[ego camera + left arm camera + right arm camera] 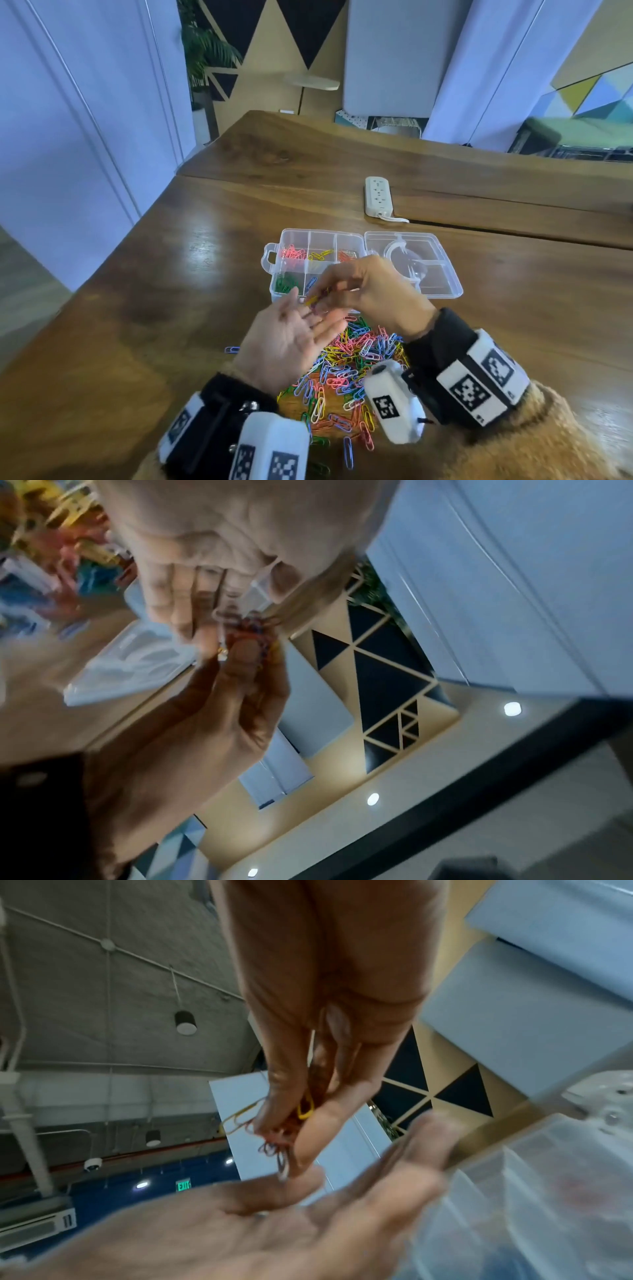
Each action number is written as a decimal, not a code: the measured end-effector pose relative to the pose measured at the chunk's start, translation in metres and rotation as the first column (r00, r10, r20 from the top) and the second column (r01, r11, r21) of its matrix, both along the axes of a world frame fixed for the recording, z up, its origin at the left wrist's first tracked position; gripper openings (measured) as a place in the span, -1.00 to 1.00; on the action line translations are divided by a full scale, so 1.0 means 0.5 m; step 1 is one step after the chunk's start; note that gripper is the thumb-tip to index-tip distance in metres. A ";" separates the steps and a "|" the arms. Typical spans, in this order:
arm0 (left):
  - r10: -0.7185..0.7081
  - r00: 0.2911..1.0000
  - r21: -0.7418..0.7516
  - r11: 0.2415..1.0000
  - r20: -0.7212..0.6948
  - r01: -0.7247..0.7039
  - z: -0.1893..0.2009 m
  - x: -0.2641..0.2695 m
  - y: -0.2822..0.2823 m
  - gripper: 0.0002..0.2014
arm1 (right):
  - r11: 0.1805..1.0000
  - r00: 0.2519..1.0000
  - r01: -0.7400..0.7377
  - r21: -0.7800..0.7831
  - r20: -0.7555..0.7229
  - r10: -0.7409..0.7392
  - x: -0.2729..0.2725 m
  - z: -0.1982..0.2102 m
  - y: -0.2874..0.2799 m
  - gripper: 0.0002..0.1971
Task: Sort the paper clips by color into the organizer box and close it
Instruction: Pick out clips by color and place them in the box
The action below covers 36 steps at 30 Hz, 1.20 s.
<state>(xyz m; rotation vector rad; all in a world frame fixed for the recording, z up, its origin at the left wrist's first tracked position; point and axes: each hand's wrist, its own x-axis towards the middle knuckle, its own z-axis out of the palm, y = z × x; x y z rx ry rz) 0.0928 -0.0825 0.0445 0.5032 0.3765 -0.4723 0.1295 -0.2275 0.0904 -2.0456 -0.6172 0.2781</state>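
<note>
Counter point(171, 281): wood, carries everything listed; the organizer box serves as landmark.

Organizer box point(317, 263): clear plastic, compartmented, standing open so clips can be dropped in. Pink, yellow, orange, green and blue clips already lie in separate compartments. Its lid point(416, 263) lies flat just right of the box, not yet closed.

Power strip point(376, 197): white, beyond the box, apart from it.

Paper clip pile point(349, 373): mixed colours, unsorted, on the counter just in front of the box, within easy reach of both hands. One stray blue clip point(232, 349) lies left of the pile.

Left hand point(291, 339): palm up, fingers straight, in front of the box, apparently offered as a tray.

Right hand point(363, 291): above the box's near edge, its grip pinched narrow on a small bunch of clips point(291, 1129), yellow, reddish and dark ones, held over the left palm, probably for separating by colour. Much sorting remains.
</note>
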 end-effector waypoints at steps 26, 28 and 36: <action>-0.048 0.992 -0.328 0.941 0.119 0.085 0.019 -0.033 -0.021 -0.50 | 0.984 0.944 0.175 0.045 0.275 -0.181 -0.091 0.012 -0.013 -0.75; -0.056 0.991 -0.321 0.942 0.122 0.093 0.011 -0.032 -0.021 -0.50 | 0.977 0.948 0.197 0.080 0.238 -0.210 -0.091 0.005 -0.012 -0.73; -0.071 0.966 -0.255 0.957 0.247 0.135 -0.001 -0.028 -0.019 -0.58 | 0.957 0.945 0.233 0.172 0.193 -0.264 -0.090 0.003 0.000 -0.77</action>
